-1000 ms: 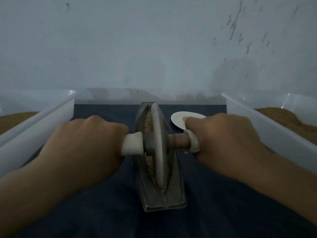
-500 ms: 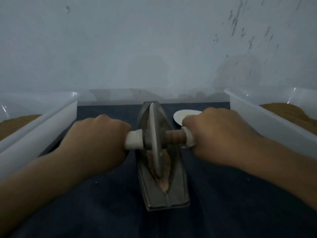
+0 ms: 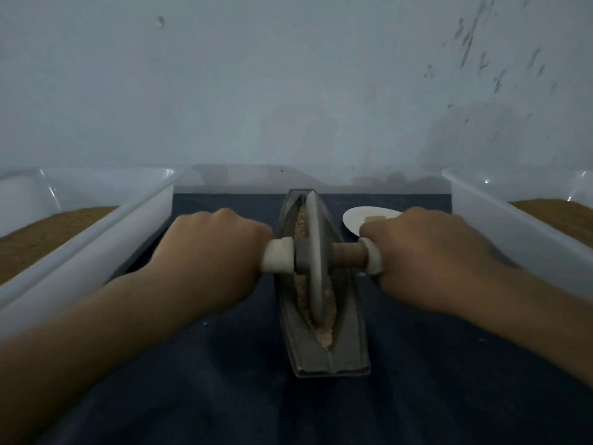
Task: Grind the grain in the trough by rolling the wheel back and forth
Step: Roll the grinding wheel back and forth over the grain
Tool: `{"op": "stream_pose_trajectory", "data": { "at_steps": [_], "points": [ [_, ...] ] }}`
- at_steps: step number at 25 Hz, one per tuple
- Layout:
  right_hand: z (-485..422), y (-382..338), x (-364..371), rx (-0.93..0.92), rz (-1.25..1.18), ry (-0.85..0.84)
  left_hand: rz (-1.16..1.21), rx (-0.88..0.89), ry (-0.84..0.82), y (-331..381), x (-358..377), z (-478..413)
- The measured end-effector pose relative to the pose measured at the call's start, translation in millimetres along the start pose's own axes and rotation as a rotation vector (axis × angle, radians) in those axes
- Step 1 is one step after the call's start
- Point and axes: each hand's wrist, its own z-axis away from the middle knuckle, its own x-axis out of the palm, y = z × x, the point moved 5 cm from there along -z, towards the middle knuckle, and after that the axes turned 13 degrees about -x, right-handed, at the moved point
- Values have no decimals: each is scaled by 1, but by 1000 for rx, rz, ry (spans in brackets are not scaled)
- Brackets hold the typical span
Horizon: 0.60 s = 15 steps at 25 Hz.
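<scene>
A narrow grey metal trough point(image 3: 348, 345) lies lengthwise on the dark blue cloth, pointing away from me. Pale crushed grain point(image 3: 324, 335) fills its groove. A grey disc wheel point(image 3: 315, 252) stands upright in the groove, near the trough's middle and far half. An axle runs through the wheel with a white-wrapped handle point(image 3: 278, 259) on the left and a brown one point(image 3: 349, 255) on the right. My left hand point(image 3: 211, 252) grips the left handle. My right hand point(image 3: 426, 252) grips the right handle.
A white plastic tub point(image 3: 96, 232) with brown powder stands on the left, and another white tub point(image 3: 500, 216) with brown powder stands on the right. A small white dish point(image 3: 356, 218) sits behind my right hand. A pale wall rises close behind the cloth's far edge.
The wheel rolled away from me along the trough between the first two frames. Since then it has stayed about the same place, with both hands still on the handles.
</scene>
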Motion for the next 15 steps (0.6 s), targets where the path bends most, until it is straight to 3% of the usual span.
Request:
{"op": "stream_pose_trajectory", "data": {
  "at_steps": [2, 4, 6, 8, 10, 13, 15],
  "points": [
    [2, 1, 4, 6, -67, -39, 23, -10, 60, -6, 0, 0],
    [-17, 2, 25, 100, -101, -232, -39, -84, 54, 3, 9, -17],
    [-34, 11, 43, 293, -277, -420, -53, -180, -40, 11, 16, -48],
    [-37, 18, 49, 331, -286, -459, -52, -208, -166, 8, 24, -66],
    [-26, 12, 30, 143, -129, -289, 17, -162, -170, -4, 21, -43],
    [5, 0, -4, 26, -13, 1, 61, -27, 85, -8, -1, 9],
    [-1, 1, 3, 26, -60, -67, 40, -32, 94, -11, 0, 6]
  ]
}}
